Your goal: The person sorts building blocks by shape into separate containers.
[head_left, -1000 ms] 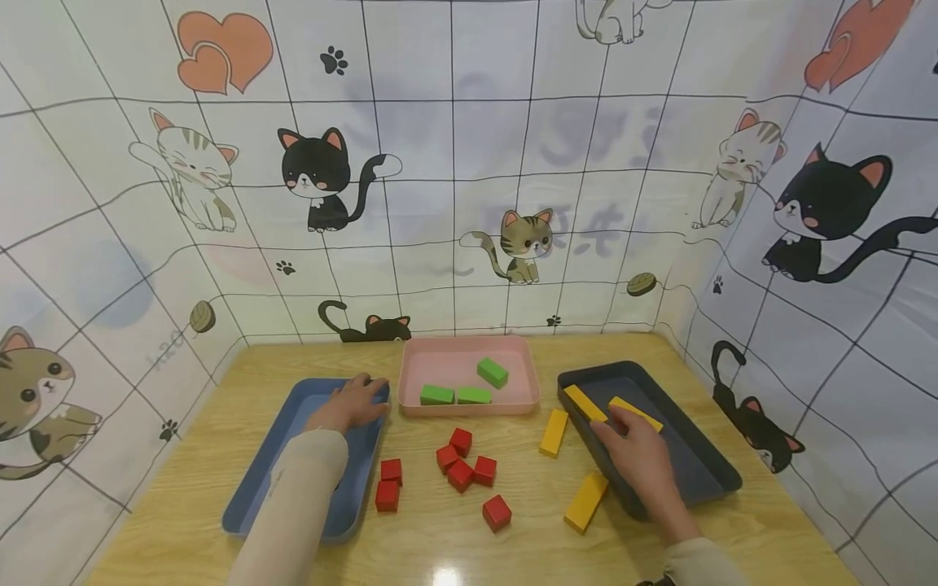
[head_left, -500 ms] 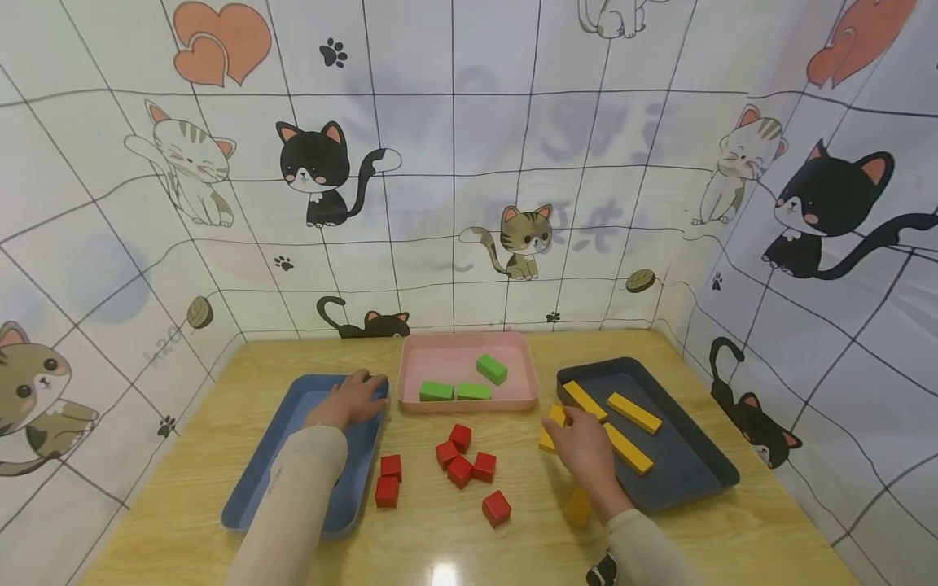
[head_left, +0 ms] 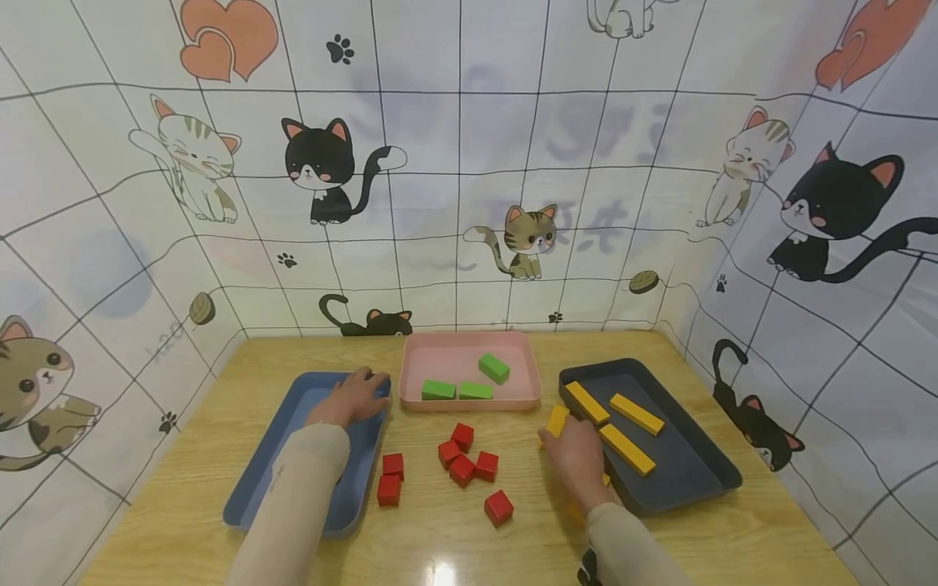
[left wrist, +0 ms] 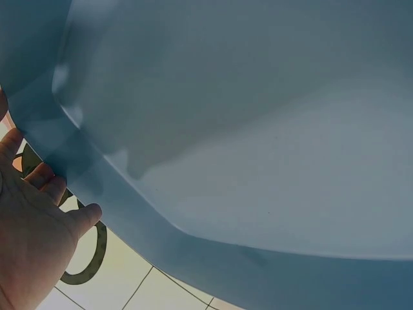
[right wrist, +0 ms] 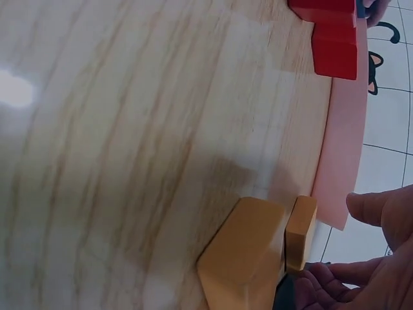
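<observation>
My right hand [head_left: 579,460] reaches over a yellow block [head_left: 558,418] that lies on the table between the pink and dark trays. In the right wrist view, the thumb [right wrist: 369,208] stands apart from this block [right wrist: 300,234], with the fingers near its far end. A second yellow block [right wrist: 242,258] is close by, mostly hidden under the right arm in the head view. Three yellow blocks, one of them [head_left: 636,413] apart from the others, lie in the dark tray [head_left: 689,460]. My left hand [head_left: 352,399] rests at the far right corner of the blue tray [left wrist: 271,181], fingertips at its rim.
Several red cubes [head_left: 462,470] are scattered mid-table, two of them beside the blue tray. A pink tray [head_left: 450,358] at the back holds three green blocks [head_left: 494,368]. Cat-patterned sheeting [head_left: 432,203] stands behind and along both sides of the wooden table [head_left: 432,537].
The right hand has let go of a yellow block in the dark tray and moved left to the yellow block on the table. The left hand stays in place on the blue tray.
</observation>
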### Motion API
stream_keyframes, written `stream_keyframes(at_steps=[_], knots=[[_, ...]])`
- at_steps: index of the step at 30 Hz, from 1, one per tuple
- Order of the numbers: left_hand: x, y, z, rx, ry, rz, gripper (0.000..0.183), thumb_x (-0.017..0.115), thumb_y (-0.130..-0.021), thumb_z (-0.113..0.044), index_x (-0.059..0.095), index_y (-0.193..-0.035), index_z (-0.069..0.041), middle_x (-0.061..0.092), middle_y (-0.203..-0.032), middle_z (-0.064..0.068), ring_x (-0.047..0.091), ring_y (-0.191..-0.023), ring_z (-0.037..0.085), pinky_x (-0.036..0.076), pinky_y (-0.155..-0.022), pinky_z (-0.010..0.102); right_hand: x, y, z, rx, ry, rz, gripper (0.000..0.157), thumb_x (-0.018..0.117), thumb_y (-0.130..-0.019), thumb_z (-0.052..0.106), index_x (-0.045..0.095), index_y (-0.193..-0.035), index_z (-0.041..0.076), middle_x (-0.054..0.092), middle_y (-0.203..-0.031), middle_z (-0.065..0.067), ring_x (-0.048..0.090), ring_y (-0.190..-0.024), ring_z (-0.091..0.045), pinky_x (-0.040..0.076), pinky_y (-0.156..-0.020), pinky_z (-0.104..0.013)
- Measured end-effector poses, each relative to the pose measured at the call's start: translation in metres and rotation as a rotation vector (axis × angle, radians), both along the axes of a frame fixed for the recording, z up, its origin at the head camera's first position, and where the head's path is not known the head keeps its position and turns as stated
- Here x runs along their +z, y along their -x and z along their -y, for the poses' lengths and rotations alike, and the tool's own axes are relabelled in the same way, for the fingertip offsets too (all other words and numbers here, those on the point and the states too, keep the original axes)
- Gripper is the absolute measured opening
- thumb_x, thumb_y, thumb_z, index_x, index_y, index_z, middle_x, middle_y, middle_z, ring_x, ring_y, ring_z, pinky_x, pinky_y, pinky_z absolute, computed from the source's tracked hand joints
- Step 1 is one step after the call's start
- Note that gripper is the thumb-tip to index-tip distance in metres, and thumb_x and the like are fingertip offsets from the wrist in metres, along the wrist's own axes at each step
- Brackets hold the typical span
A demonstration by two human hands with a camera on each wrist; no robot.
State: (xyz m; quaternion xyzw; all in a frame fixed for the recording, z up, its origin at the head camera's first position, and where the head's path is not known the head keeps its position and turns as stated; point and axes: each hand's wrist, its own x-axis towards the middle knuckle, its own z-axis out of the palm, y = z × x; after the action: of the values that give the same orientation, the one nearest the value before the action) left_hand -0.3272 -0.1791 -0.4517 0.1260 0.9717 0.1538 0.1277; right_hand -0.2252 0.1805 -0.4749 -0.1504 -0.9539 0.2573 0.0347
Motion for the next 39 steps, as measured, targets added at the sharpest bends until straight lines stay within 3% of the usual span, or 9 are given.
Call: stream_keyframes(at_steps=[8,18,24,32,35,39], knots=[[-0.001,0.002,0.000,0.009,0.002,0.003,0.059,0.053,-0.102,-0.034,0.036,-0.154,-0.012,0.023,-0.157,0.027,0.018,-0.144,0.048,0.015,-0.112,0.068,-0.005,0.006,0.004,-0.034,-0.015,0.024,0.048,0.070,-0.091,0.031,0.060,-0.107,-0.014,0.054,-0.102,-0.026,0.057,-0.097,-0.041,0.049,-0.082,-0.053],[0.003,0.000,-0.001,0.004,0.006,0.006,0.058,0.053,-0.102,-0.033,0.037,-0.153,-0.011,0.023,-0.156,0.028,0.019,-0.144,0.048,0.016,-0.112,0.067,-0.012,0.010,0.004,-0.059,-0.050,0.044,0.054,0.072,-0.090,0.033,0.058,-0.112,-0.015,0.053,-0.105,-0.029,0.056,-0.100,-0.044,0.050,-0.081,-0.055],[0.006,-0.002,-0.003,0.008,0.001,0.010,0.058,0.053,-0.102,-0.033,0.037,-0.153,-0.009,0.024,-0.156,0.028,0.019,-0.144,0.049,0.016,-0.112,0.067,-0.011,0.010,0.005,-0.041,-0.090,0.064,0.053,0.072,-0.089,0.031,0.059,-0.110,-0.016,0.054,-0.101,-0.029,0.057,-0.098,-0.044,0.051,-0.079,-0.056],[0.004,-0.002,-0.003,0.006,0.012,0.009,0.059,0.052,-0.102,-0.033,0.036,-0.153,-0.010,0.023,-0.156,0.028,0.019,-0.144,0.048,0.015,-0.112,0.067,-0.008,0.006,0.005,0.000,-0.128,0.098,0.035,0.064,-0.087,0.020,0.062,-0.107,-0.009,0.056,-0.092,-0.022,0.059,-0.090,-0.040,0.051,-0.077,-0.057],[0.003,-0.001,-0.002,0.005,0.009,0.010,0.059,0.053,-0.102,-0.034,0.036,-0.154,-0.010,0.022,-0.157,0.028,0.018,-0.144,0.048,0.015,-0.113,0.067,-0.008,0.005,0.005,0.010,-0.141,0.104,0.037,0.065,-0.086,0.020,0.061,-0.111,-0.007,0.056,-0.092,-0.020,0.058,-0.090,-0.038,0.049,-0.078,-0.058],[0.002,0.000,-0.001,0.005,0.009,0.008,0.060,0.053,-0.102,-0.034,0.036,-0.154,-0.011,0.023,-0.157,0.027,0.018,-0.144,0.048,0.015,-0.113,0.067,-0.010,0.004,0.005,0.030,-0.177,0.118,0.033,0.066,-0.088,0.023,0.062,-0.102,-0.007,0.055,-0.086,-0.017,0.056,-0.086,-0.036,0.046,-0.078,-0.058]])
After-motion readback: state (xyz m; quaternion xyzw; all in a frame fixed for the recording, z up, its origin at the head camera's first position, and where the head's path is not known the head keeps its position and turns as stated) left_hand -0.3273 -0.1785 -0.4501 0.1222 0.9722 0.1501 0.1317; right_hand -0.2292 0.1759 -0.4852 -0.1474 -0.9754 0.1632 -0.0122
